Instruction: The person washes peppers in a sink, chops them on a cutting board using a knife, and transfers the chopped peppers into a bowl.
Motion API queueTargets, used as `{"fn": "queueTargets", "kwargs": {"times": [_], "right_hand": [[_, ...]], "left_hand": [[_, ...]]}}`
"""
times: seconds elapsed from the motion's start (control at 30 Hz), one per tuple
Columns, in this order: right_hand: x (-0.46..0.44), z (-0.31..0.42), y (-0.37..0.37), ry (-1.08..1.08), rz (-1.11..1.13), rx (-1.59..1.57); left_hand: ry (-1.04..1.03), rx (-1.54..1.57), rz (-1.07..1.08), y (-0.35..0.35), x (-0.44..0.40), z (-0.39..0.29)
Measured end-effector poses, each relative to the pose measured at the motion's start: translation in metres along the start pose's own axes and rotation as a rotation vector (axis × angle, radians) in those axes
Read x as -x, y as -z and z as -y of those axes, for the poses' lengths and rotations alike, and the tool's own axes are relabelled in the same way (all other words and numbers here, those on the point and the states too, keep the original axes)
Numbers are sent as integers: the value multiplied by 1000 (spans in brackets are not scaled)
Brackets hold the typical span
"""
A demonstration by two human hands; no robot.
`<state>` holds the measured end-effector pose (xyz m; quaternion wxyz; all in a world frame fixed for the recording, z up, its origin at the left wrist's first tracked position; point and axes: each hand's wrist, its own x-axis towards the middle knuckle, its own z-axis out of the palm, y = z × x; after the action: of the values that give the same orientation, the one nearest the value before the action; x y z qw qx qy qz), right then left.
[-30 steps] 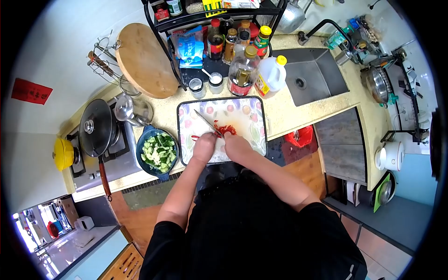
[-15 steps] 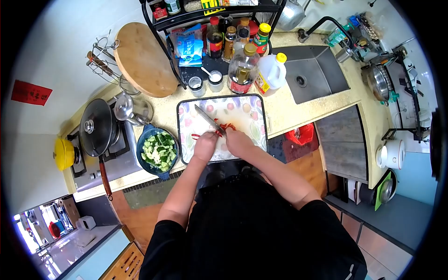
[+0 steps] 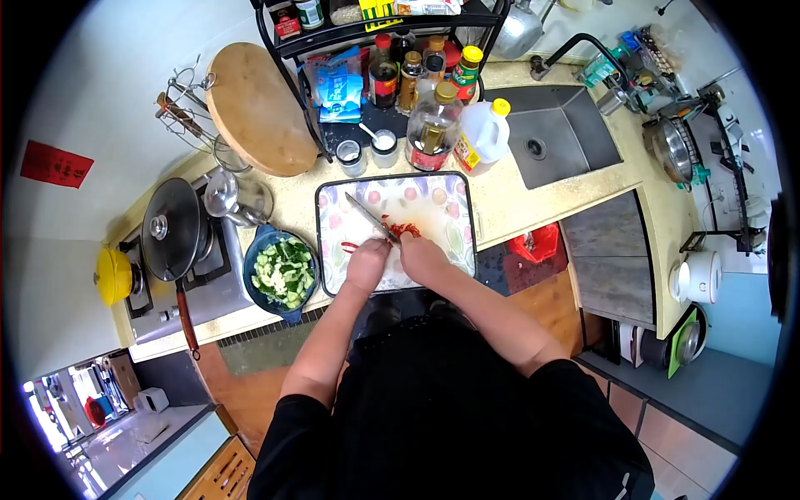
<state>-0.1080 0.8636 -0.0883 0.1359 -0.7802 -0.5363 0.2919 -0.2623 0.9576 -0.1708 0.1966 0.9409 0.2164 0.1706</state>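
Note:
My right hand [image 3: 423,260] is closed round the handle of a kitchen knife [image 3: 363,212], whose blade points up and left over the floral cutting board [image 3: 442,196]. Close beside it, my left hand [image 3: 367,263] has its fingers curled on a red chili pepper [image 3: 349,247]; a strip sticks out to the left of the hand. Chopped red chili [image 3: 406,228] lies in a small heap just beyond the knuckles, by the blade. My fingertips and the knife's cutting edge are partly hidden.
Left of the board sits a blue bowl [image 3: 309,293] of cut cucumber [image 3: 283,271]. Two small jars [image 3: 351,158], an oil bottle [image 3: 433,129] and a white jug [image 3: 483,137] stand behind it. A lidded pan [image 3: 172,229] rests on the stove; the sink [image 3: 562,133] lies right.
The whole view has shifted slightly. Both hands stay close together on the board, and the knife blade has moved only a little.

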Motion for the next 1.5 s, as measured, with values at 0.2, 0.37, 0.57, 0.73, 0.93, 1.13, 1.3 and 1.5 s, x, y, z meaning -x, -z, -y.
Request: {"fn": "queueTargets", "kwargs": {"times": [0.2, 0.37, 0.57, 0.73, 0.93, 1.13, 1.3, 1.5], "right_hand": [[2, 0, -6, 7, 21, 6], [-10, 0, -21, -27, -21, -25], [-3, 6, -8, -39, -20, -44], [3, 5, -10, -1, 32, -21], [-15, 15, -20, -24, -14, -2], [-11, 24, -11, -42, 47, -11], [-5, 21, -7, -30, 80, 52], [-9, 19, -2, -5, 92, 70]], "left_hand": [[-8, 29, 13, -2, -1, 9], [-39, -4, 99, 4, 3, 6], [50, 43, 26, 11, 5, 0], [-1, 39, 74, 5, 9, 6], [-13, 122, -80, 37, 4, 14], [138, -86, 62, 94, 10, 26], [222, -35, 127, 64, 18, 33], [238, 99, -34, 28, 13, 19]]}}
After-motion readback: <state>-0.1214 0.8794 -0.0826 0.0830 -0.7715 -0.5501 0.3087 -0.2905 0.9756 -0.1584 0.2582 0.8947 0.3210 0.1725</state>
